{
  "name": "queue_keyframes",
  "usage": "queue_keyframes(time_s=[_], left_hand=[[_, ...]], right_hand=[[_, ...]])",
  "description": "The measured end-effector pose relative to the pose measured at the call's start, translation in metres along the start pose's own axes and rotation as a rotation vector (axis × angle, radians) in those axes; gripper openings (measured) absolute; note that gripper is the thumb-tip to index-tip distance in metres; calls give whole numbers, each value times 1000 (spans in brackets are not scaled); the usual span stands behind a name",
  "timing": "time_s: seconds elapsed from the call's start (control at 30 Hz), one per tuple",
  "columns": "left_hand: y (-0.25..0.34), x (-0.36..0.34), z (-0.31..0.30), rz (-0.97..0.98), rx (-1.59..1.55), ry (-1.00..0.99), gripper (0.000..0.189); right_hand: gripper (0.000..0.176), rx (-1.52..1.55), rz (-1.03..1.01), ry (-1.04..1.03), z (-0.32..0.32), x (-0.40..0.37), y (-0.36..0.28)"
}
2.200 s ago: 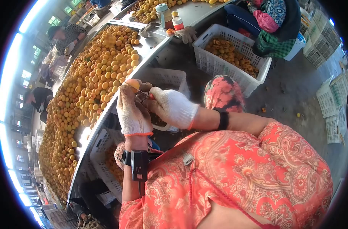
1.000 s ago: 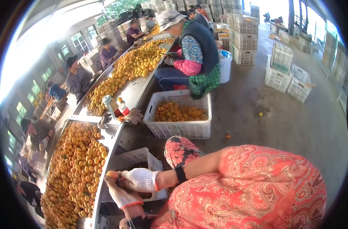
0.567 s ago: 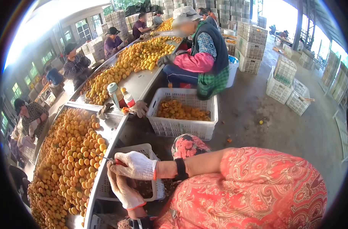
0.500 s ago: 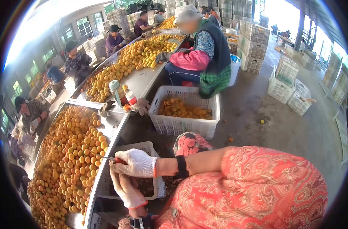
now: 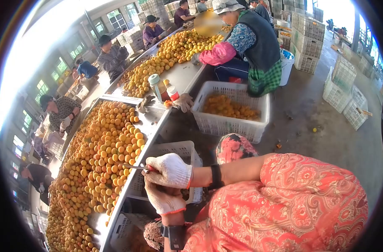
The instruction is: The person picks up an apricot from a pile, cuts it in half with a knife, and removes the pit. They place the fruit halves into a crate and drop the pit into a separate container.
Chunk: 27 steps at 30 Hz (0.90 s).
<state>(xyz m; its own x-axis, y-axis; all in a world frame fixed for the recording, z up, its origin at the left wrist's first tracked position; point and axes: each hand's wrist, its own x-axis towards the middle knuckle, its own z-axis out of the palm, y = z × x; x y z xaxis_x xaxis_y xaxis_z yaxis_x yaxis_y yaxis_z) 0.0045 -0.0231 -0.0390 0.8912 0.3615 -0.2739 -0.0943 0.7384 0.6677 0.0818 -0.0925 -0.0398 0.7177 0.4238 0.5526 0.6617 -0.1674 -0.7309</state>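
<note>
My right hand [image 5: 169,170], in a white knit glove, grips a small red-handled knife [image 5: 135,166] whose blade points left over the table edge toward the pile of orange fruit [image 5: 103,155]. My left hand [image 5: 164,200], also gloved, sits just beneath the right hand, above a white plastic crate [image 5: 179,150]. Its fingers are partly hidden by the right hand, and I see no fruit in it. The fruit covers a long metal table [image 5: 151,124].
A white crate [image 5: 258,126] of cut fruit stands on the floor ahead. A bottle [image 5: 157,87], a red-lidded jar [image 5: 172,93] and spare gloves [image 5: 184,102] lie on the table. A seated person in a pink sleeve [image 5: 219,53] works further on, with others across. Empty crates [image 5: 342,84] stand at the right.
The orange fruit that my left hand held against the knife is gone from the hand. Both hands dropped to the table edge over the crate, and the view swung up along the table.
</note>
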Motion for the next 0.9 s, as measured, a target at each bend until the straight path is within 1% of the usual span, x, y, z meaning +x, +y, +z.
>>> queue_keyframes(time_s=[0.07, 0.13, 0.17, 0.23, 0.27, 0.33, 0.43, 0.5, 0.57, 0.6, 0.63, 0.7, 0.73, 0.77, 0.83, 0.87, 0.9], left_hand=[[-2, -3, 1, 3, 35, 19, 34], [-4, -4, 5, -1, 48, 37, 37], [-4, -4, 7, 2, 54, 37, 37], [-4, -7, 11, -40, 59, 74, 41], [-5, -9, 12, -38, 65, 77, 41], [-5, -13, 15, -71, 76, 178, 45], [-9, -12, 8, -76, 36, 157, 46], [-10, -15, 3, -79, 79, 152, 44], [-11, -3, -6, 81, 280, 23, 45], [-8, -23, 31, 42, 114, 49, 43], [-14, -19, 30, 52, 119, 44, 43], [-27, -6, 24, 611, 470, -100, 44], [-26, -11, 22, 565, 503, -166, 46], [-25, -14, 23, 565, 509, -171, 46], [-19, -25, 40, 395, 453, -163, 45], [-19, -26, 46, 402, 455, -167, 45], [-19, -29, 51, 349, 379, -118, 43]], right_hand=[[26, -2, -18, -7, -6, -2, -1], [24, 0, -102, 17, -12, -3, -3], [24, 5, -103, 21, -15, -2, -4], [22, -5, -163, 10, -20, -4, -4], [22, 2, -163, 13, -22, -4, -4], [22, -10, -231, 28, -27, -5, -4], [21, -2, -242, -1, -34, -6, -4], [22, 6, -265, -2, -37, -8, -5], [26, 38, -177, -4, -41, -8, -6], [31, 104, -110, -7, -40, -8, -2], [31, 109, -120, -1, -44, -6, -5], [36, 145, 114, -51, -53, -3, -11], [37, 169, 140, -59, -59, -3, -20], [37, 172, 140, -51, -58, -4, -18], [35, 342, 164, 17, -50, -5, -11], [35, 344, 156, 20, -48, -5, -9], [33, 376, 149, 52, -45, -6, -9]])
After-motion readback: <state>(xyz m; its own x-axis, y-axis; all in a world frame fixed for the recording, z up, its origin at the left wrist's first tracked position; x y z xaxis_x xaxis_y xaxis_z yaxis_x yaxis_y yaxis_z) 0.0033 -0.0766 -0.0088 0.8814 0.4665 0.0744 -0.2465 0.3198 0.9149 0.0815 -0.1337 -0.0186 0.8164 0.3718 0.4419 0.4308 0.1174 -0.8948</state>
